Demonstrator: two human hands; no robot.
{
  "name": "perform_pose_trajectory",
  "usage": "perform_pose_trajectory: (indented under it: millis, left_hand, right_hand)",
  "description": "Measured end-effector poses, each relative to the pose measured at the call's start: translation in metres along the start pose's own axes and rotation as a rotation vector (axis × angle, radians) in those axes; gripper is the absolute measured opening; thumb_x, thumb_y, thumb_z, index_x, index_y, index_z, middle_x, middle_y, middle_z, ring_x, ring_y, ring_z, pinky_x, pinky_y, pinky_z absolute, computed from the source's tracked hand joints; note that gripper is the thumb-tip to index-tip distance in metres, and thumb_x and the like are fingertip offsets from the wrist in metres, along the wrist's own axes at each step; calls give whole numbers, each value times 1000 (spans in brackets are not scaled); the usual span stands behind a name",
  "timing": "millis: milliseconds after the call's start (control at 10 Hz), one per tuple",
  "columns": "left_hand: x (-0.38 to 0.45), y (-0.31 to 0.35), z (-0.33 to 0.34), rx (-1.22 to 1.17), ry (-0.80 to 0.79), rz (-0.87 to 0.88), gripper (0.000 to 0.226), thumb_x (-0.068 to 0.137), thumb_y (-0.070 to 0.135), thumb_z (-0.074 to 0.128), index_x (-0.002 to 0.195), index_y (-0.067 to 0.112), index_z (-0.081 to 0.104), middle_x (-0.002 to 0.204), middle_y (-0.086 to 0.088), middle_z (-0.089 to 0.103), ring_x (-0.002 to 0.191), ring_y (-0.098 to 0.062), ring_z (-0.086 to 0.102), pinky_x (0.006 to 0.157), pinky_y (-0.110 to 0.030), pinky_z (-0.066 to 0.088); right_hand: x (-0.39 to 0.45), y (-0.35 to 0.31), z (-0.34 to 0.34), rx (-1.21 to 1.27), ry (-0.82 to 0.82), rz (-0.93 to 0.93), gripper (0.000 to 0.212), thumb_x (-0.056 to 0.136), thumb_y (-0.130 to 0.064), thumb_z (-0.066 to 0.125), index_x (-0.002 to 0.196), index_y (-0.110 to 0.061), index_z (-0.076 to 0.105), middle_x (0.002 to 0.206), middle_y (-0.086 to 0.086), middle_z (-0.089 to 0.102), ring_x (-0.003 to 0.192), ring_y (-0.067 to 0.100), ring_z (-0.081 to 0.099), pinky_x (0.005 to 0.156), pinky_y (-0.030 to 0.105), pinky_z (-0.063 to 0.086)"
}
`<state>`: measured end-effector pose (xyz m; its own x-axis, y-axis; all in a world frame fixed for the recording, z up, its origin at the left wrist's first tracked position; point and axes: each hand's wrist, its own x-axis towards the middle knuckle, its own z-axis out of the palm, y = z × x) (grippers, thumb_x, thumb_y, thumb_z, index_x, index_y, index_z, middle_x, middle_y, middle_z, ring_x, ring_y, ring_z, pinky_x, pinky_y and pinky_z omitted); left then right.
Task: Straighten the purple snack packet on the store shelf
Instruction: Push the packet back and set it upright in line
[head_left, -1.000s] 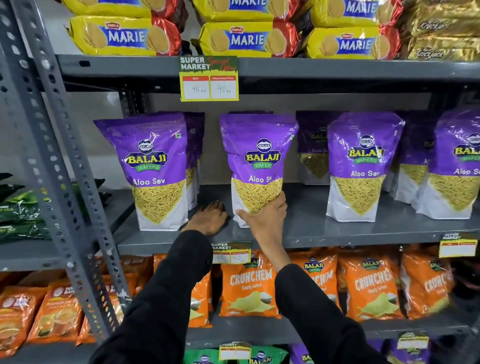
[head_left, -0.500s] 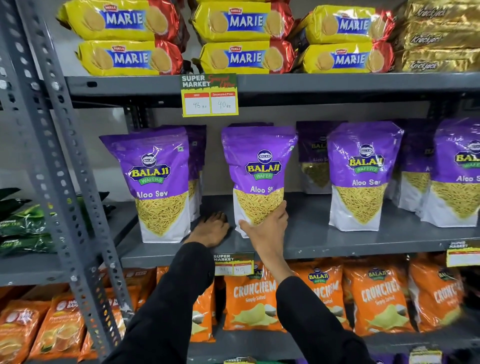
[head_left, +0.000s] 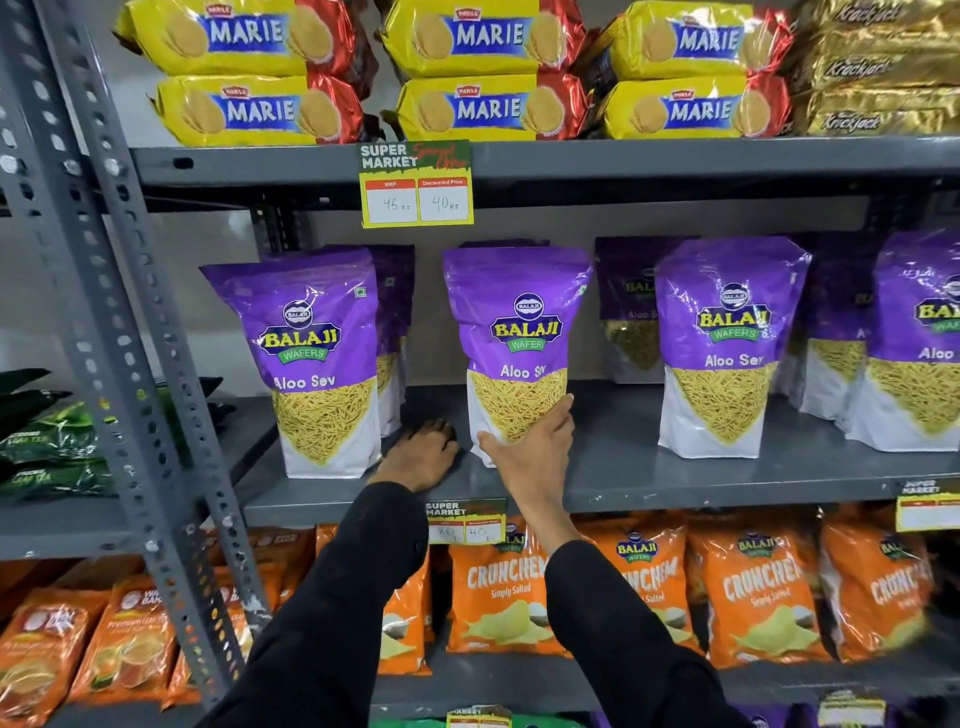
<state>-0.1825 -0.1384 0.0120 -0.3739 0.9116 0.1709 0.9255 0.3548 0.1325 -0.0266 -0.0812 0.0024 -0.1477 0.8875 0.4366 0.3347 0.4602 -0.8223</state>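
Centrally on the grey middle shelf stands the purple snack packet, a Balaji Wafers Aloo Sev pouch, upright and facing out, with open shelf on both sides of it. At its lower front the right hand cups the base, thumb against the left bottom corner and fingers wrapped up along the right edge, so the hand is closed around the packet. Just to the left, the left hand lies palm down on the bare shelf with fingers together, apart from the packet and holding nothing. Both arms wear black sleeves. Matching purple pouches stand to either side, one at left and one at right, with more behind them. A price tag hangs from the shelf above, where yellow Marie biscuit packs are stacked. Below, orange Crunchem bags fill the next shelf.
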Motion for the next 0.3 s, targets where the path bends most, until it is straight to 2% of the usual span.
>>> perform_pose_trajectory:
  millis: [200,300]
  left_hand:
    - [1,-1,-1,38,-34,-12,41,103,27,32,135,7,47,146,-14,47,136,-29,43,114,-47,32]
    - [0,1,-3,0,-11,-6,41,103,27,31,135,7,47,148,-15,45,138,-30,42,114,-47,32]
  right_hand:
    - [-2,0,-2,10,-10,13,137,65,-55,87,158,-9,-2,151,15,31,138,31,38,105,42,45]
    - [-3,-5,-8,82,-48,11,143,65,-52,89,158,-8,-11,158,16,19,145,33,30,111,42,41]
